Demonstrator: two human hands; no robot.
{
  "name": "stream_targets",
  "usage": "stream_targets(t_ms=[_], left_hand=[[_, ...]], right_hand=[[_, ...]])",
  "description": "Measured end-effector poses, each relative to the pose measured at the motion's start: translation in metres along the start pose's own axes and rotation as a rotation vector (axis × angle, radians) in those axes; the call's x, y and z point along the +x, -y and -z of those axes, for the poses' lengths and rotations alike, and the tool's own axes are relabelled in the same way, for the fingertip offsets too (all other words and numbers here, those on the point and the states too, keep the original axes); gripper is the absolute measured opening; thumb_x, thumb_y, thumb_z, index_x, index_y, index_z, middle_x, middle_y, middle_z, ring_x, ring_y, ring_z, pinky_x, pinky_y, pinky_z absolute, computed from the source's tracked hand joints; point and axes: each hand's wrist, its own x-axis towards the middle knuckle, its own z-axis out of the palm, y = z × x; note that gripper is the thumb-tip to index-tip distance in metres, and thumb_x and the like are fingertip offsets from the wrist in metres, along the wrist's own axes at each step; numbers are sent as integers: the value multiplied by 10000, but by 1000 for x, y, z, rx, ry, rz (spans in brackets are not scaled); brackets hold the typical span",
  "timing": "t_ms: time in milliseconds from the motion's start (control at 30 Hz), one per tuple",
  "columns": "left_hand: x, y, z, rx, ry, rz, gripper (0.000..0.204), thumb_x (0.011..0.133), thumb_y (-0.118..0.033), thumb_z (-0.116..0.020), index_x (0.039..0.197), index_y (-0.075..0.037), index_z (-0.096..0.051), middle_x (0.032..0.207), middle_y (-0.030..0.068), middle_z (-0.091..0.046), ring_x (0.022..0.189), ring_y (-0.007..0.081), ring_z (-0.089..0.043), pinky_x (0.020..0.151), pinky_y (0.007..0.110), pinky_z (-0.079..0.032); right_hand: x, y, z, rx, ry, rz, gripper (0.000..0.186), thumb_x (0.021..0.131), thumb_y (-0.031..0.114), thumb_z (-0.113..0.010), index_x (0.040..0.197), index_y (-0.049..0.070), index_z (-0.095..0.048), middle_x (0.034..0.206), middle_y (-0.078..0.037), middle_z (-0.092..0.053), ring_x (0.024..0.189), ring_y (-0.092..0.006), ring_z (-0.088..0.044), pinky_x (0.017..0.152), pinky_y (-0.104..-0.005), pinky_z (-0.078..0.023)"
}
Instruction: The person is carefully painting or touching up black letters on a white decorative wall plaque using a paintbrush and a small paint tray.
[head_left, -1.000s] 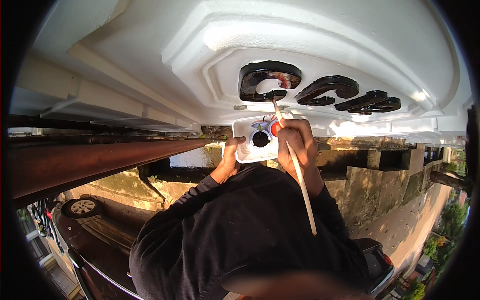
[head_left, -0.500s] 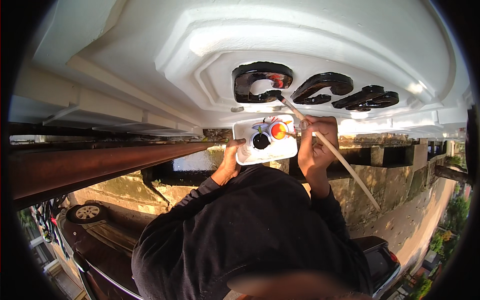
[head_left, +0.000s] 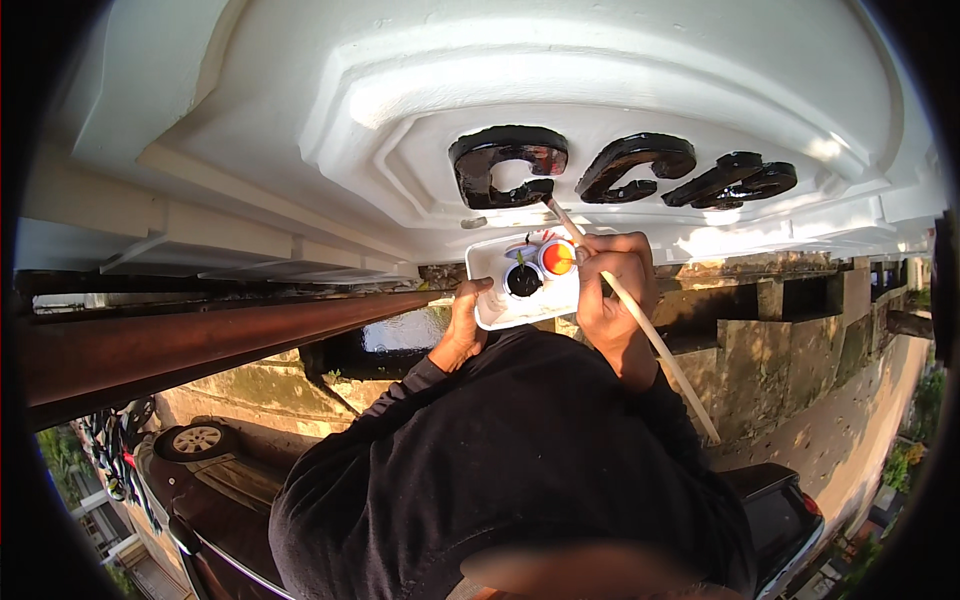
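My left hand (head_left: 464, 325) grips the left edge of a white plastic tray (head_left: 495, 317). Two small paint pots stand in the tray: one of black paint (head_left: 523, 281), the other of orange-red paint (head_left: 556, 259). In my right hand (head_left: 616, 292), just right of the tray, is a long-handled paintbrush (head_left: 668, 358), its pale handle slanting down to the right. The bristles touch the lower right end of the leftmost raised character (head_left: 476, 172), glossy black with reddish patches. Two more raised black characters (head_left: 640, 158) (head_left: 735, 182) follow on the white panel (head_left: 395, 75).
A rust-brown pole (head_left: 210, 342) runs in from the left toward my left hand. Below lies a weathered concrete wall (head_left: 765, 365) with openings. A dark car (head_left: 215, 490) stands at lower left, another dark vehicle (head_left: 778, 520) at lower right. Cables (head_left: 115, 450) hang at far left.
My right hand has shifted a little left and its grip has turned, overlapping the tray's right edge. The brush tip has moved slightly left along the character's lower end. The view has shifted slightly.
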Motion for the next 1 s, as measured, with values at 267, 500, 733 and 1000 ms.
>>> stream_targets(t_ms=[267,500,733,1000], left_hand=[[-10,-4,2,10,28,-41,622,833,-368,-662,1342,-42,-517,1216,128,-622,1129,280,-609,1002,439,-487],[-10,-3,8,-6,-13,-29,633,836,-367,-661,1354,-37,-507,1218,133,-622,1130,285,-611,1001,439,-489],[-16,-8,5,-16,2,-46,647,835,-370,-657,1365,-33,-501,1228,140,-621,1134,290,-609,1007,437,-485],[-18,-10,2,30,6,-61,658,833,-380,-656,1372,-36,-498,1233,140,-621,1139,296,-607,1010,442,-482]], right_hand=[[3,3,-15,67,77,-12,193,794,-118,-725,848,12,-593,926,-140,-641,796,-262,-685,651,-345,-574],[7,-8,-32,180,127,6,159,803,-108,-700,858,0,-598,898,-152,-630,822,-287,-675,615,-349,-555],[8,-5,-22,32,154,29,162,792,-120,-694,848,-5,-597,894,-145,-614,801,-287,-645,627,-358,-544],[7,-3,-24,31,178,-103,177,796,-119,-715,831,6,-595,873,-150,-644,815,-295,-654,656,-358,-536]])
